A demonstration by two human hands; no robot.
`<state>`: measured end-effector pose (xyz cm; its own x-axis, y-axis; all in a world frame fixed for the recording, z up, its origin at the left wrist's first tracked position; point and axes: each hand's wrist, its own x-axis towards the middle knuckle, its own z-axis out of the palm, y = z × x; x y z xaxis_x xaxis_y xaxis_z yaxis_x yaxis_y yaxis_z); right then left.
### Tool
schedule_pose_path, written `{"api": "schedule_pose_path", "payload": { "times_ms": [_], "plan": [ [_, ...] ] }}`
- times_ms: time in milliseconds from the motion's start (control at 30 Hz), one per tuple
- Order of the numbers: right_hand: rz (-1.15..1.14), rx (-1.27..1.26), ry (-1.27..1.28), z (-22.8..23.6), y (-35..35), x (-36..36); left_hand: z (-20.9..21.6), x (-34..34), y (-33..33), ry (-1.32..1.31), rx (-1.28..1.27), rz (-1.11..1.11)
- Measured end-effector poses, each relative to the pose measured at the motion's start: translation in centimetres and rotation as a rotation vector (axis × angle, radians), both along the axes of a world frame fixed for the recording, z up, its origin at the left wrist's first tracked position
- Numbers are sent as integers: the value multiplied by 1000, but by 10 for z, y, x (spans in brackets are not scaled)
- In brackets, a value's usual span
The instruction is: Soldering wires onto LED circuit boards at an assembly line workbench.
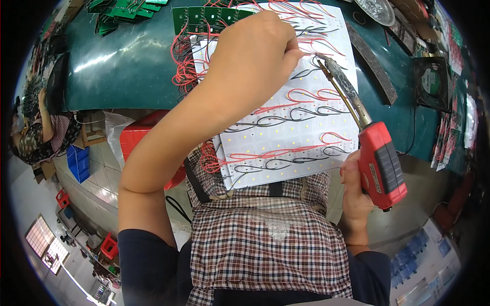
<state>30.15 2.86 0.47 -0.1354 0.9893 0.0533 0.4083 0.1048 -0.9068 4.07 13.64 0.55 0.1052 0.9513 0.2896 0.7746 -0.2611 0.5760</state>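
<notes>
My left hand reaches across a white LED board panel, with its thumb and fingertips pinched at a thin red wire. My right hand is closed round a red and black soldering gun, to the right of the panel. The gun's metal barrel points up and left, and its tip lies close to my left fingertips. A thin brass tube runs beside the barrel. Rows of looped red and black wires cross the panel. My left hand hides part of it.
Green circuit boards lie behind the panel, and more are piled at the far left of the green table. On the right are a dark metal bar and a black fan. Another person sits at the left.
</notes>
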Motion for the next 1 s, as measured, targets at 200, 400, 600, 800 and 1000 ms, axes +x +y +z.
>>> {"api": "schedule_pose_path", "payload": {
  "times_ms": [200,400,600,800,1000],
  "plan": [
    [-68,-34,-77,0,3,-2,-11,8,-1,36,44,29],
    [-35,-20,-133,-1,6,-2,-12,8,-1,41,51,32],
    [-39,-35,-132,1,6,-5,-12,7,-1,53,61,24],
    [-26,-55,-88,3,9,-6,-13,7,-2,62,72,19],
    [-27,-30,-145,-1,4,1,-13,7,-2,58,73,13]
  ]
}}
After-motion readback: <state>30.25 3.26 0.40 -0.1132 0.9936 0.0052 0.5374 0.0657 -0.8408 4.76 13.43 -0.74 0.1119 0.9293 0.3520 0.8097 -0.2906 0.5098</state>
